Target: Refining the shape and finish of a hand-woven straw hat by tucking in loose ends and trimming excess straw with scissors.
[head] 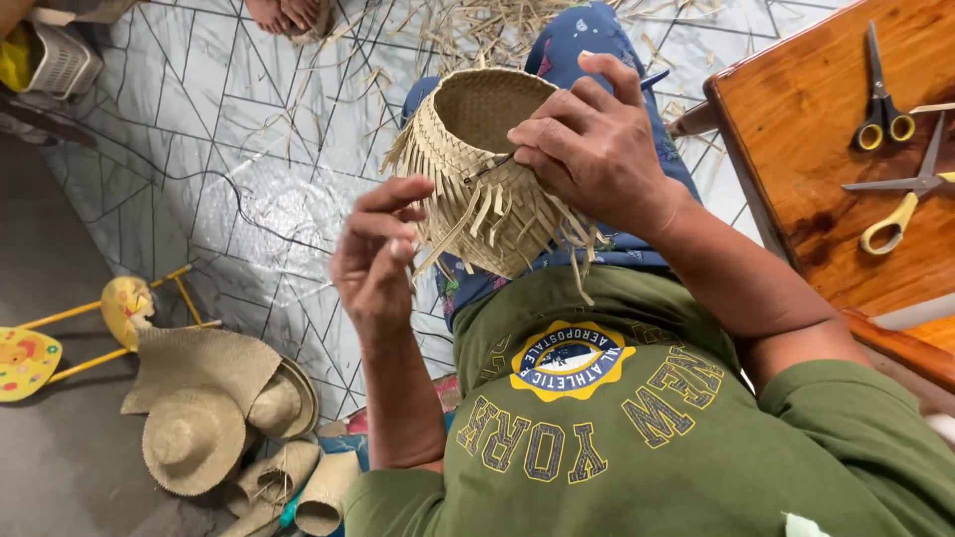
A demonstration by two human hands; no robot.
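Head view looks down on a half-woven pale straw basket (pixel 482 164) resting on the person's lap. Right hand (pixel 587 144) clamps its rim; left hand (pixel 376 254) pinches one loose strip. Best keep that strip taut and flat while tucking it.

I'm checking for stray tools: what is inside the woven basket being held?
The woven basket shows only its bare woven inner wall through the open mouth. The right hand grips the rim, covering part of the opening, and the bottom is out of sight.
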